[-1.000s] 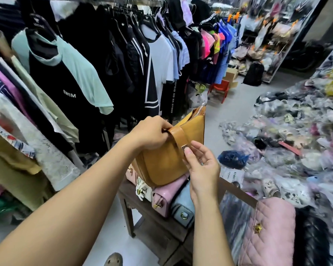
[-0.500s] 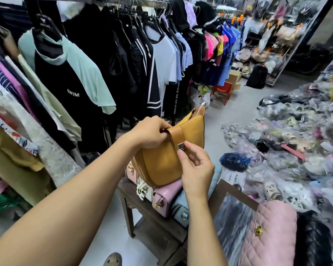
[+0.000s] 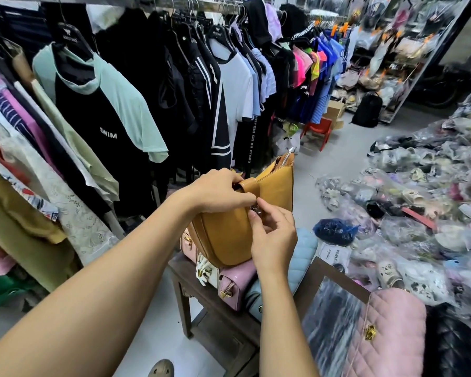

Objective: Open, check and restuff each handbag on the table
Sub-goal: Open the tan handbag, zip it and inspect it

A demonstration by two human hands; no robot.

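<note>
One mustard handbag (image 3: 237,235) stands upright on the other handbags at the table (image 3: 201,295) edge. Your left hand (image 3: 215,191) has its grip clamped on the bag's strap tab (image 3: 249,185); your right hand (image 3: 273,235) has its grip pinched together on the metal clasp (image 3: 256,210). A pink quilted handbag (image 3: 386,341) lies nearby, right.

clasp (image 3: 256,209) hidden by fingers, black bag (image 3: 454,346) cut off at edge
</note>
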